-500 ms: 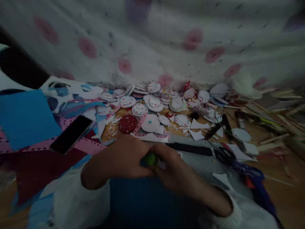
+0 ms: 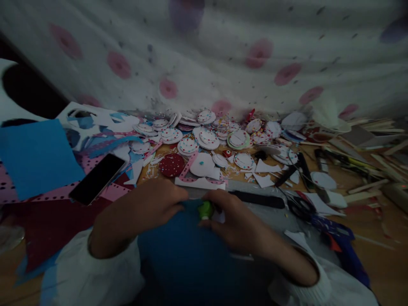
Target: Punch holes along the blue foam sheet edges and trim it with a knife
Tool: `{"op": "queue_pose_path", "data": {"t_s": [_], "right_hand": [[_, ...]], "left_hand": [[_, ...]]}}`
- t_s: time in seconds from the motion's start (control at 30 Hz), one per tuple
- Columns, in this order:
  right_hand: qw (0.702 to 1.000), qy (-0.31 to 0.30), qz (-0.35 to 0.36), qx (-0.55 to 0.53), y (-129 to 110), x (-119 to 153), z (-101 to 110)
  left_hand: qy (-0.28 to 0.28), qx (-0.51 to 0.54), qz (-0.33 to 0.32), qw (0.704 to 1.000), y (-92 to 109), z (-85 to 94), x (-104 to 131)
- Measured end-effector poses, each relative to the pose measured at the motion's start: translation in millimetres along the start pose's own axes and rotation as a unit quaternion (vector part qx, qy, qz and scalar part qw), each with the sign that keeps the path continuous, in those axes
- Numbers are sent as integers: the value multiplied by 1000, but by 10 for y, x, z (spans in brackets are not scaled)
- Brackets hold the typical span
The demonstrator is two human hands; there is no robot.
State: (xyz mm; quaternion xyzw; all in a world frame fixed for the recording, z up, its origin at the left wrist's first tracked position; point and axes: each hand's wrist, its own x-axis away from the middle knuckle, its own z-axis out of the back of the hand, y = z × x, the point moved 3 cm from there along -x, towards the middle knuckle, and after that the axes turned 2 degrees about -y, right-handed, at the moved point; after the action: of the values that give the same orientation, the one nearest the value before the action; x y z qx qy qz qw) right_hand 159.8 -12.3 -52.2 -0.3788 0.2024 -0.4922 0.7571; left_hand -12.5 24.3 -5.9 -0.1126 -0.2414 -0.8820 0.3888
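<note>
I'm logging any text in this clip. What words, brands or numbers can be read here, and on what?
None can be read.
The phone has a dark, blank screen.
The paper discs carry only coloured dots.
The small green thing between the hands is too blurred to show any label.

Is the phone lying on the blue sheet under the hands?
No, the phone lies screen-up on pink and dark red paper, left of the left hand, off the blue sheet.

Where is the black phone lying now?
In the head view, the black phone lies screen-up at the left, on pink dotted paper beside the blue sheet.
</note>
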Motion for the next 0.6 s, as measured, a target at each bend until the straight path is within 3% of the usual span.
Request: {"op": "queue_pose_path", "data": {"t_s": [0.17,0.43,0.6], "right_hand": [[1000,7,-7,-12,38,2,-8],[1000,22,8,-17,4,5,-12],[997,15,66,-46,-92,1,-36]], "left_hand": [[-6,-32,22,999,23,38,17],[-4,-5,4,1000,1,31,49],[9,49,-34,998,138,-6,-56]]}}
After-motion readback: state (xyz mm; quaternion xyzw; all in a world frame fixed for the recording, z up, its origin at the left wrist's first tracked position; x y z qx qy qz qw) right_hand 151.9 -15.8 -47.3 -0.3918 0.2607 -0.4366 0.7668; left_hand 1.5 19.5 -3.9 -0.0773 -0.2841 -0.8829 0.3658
